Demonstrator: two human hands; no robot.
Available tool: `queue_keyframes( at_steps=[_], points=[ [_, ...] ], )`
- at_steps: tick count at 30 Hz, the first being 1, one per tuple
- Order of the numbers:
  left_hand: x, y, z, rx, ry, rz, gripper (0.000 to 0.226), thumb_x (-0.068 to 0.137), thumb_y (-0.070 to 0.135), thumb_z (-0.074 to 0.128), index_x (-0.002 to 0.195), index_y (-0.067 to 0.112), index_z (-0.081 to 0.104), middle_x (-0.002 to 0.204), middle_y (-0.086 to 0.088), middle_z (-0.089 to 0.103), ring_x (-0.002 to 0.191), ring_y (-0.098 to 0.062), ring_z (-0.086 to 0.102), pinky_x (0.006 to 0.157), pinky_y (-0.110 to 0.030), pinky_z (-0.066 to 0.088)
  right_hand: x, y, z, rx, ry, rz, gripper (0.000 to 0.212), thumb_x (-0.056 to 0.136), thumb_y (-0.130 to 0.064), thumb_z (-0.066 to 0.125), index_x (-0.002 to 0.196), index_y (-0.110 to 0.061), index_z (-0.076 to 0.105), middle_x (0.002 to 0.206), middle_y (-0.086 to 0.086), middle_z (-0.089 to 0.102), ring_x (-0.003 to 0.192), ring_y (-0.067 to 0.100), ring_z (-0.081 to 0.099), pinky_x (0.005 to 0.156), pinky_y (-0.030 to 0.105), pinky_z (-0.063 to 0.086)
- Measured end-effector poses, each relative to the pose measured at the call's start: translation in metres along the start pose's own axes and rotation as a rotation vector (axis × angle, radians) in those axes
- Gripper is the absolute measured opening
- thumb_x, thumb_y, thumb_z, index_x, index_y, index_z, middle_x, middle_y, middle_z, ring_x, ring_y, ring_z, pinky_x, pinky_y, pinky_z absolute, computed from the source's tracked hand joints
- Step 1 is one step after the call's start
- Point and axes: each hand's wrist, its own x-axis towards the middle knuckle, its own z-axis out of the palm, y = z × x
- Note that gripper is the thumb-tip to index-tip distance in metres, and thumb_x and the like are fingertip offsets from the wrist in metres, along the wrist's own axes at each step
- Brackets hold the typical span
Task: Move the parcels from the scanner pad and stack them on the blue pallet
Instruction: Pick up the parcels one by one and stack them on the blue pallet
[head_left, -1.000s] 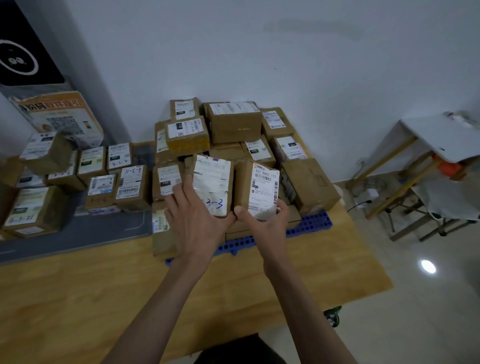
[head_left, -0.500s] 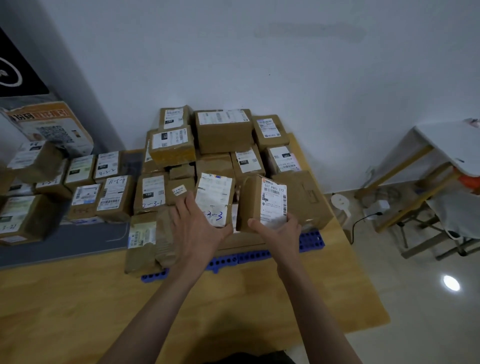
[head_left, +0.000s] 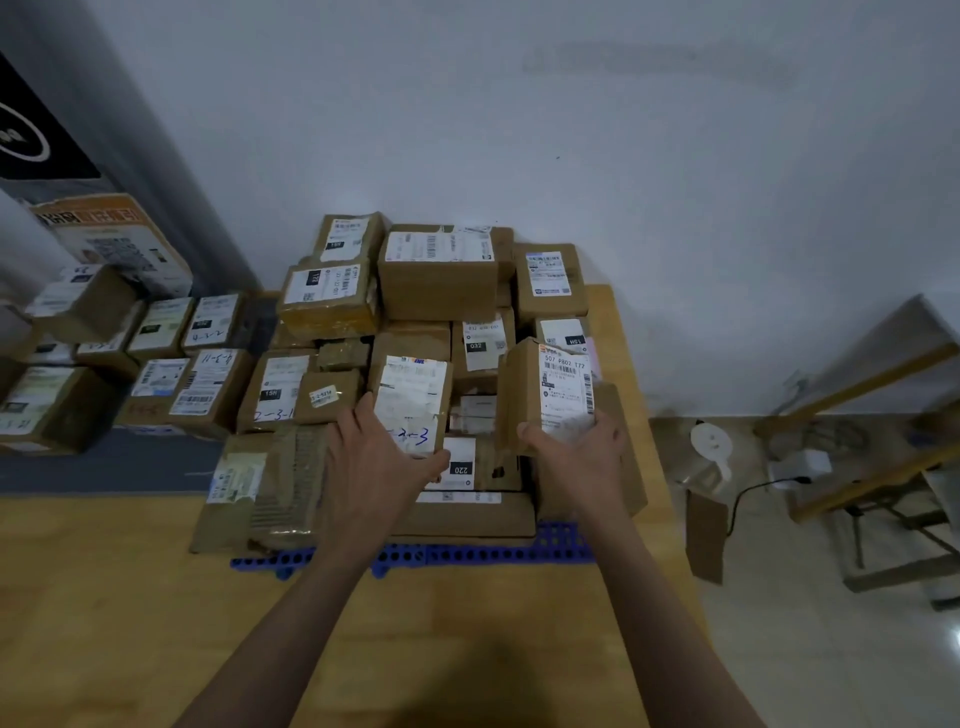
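A person stands at a wooden table (head_left: 130, 613), seen from above, both arms reaching toward a heap of brown cardboard parcels piled on a blue pallet (head_left: 467, 553). The left hand (head_left: 374, 462) grasps a parcel marked "2-3" (head_left: 410, 400), thumb curled under its near edge. The right hand (head_left: 582, 457) grasps a second parcel with a long white label (head_left: 545, 395), holding it tilted above the right side of the heap. Both parcels hover over the pile, not yet set down. More parcels wait on the grey scanner pad (head_left: 114, 462) at the left.

The heap looks uneven, with boxes at odd angles. A likely risk is that either parcel, placed on a sloping box, slides off toward the near edge or the floor at the right. Setting both down at once could also nudge loose neighbours out of place.
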Motion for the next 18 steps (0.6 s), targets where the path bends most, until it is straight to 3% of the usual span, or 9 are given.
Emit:
queue_keyframes(
  at_steps=[6, 8, 12, 18],
  points=[
    [0.037, 0.01, 0.0, 0.072, -0.009, -0.054, 0.111, 0.053, 0.066, 0.078, 0.136, 0.008, 0.032, 0.134, -0.013, 0.037, 0.126, -0.031, 0.033, 0.101, -0.045, 0.037, 0.05, -0.025, 0.011, -0.029, -0.092, -0.04, 0.114, 0.062, -0.052, 0.083, 0.149, -0.016, 0.018, 0.145, 0.007, 0.027, 0.129, 0.027, 0.04, 0.095, 0.038, 0.046],
    [0.055, 0.014, 0.001, 0.074, -0.021, -0.057, 0.113, 0.053, 0.067, 0.077, 0.138, 0.009, 0.03, 0.135, -0.012, 0.035, 0.128, -0.031, 0.031, 0.103, -0.046, 0.035, 0.067, -0.035, 0.021, -0.077, -0.101, -0.056, 0.114, 0.062, -0.051, 0.083, 0.148, -0.011, 0.019, 0.142, 0.01, 0.029, 0.128, 0.028, 0.04, 0.098, 0.041, 0.047],
    [0.093, 0.023, 0.011, 0.073, -0.026, -0.061, 0.112, 0.055, 0.064, 0.079, 0.138, 0.008, 0.029, 0.139, -0.013, 0.031, 0.131, -0.031, 0.027, 0.106, -0.046, 0.031, 0.098, -0.049, 0.043, -0.218, -0.096, -0.073, 0.111, 0.063, -0.055, 0.083, 0.143, -0.009, 0.022, 0.137, 0.011, 0.029, 0.125, 0.028, 0.036, 0.083, 0.035, 0.042],
    [0.14, 0.035, 0.038, 0.055, -0.076, -0.078, 0.11, 0.057, 0.064, 0.079, 0.138, 0.009, 0.03, 0.137, -0.011, 0.034, 0.131, -0.03, 0.028, 0.106, -0.044, 0.031, 0.133, -0.059, 0.08, -0.325, -0.079, -0.043, 0.108, 0.062, -0.058, 0.081, 0.138, -0.009, 0.023, 0.133, 0.011, 0.027, 0.123, 0.032, 0.038, 0.08, 0.038, 0.037]
  ],
)
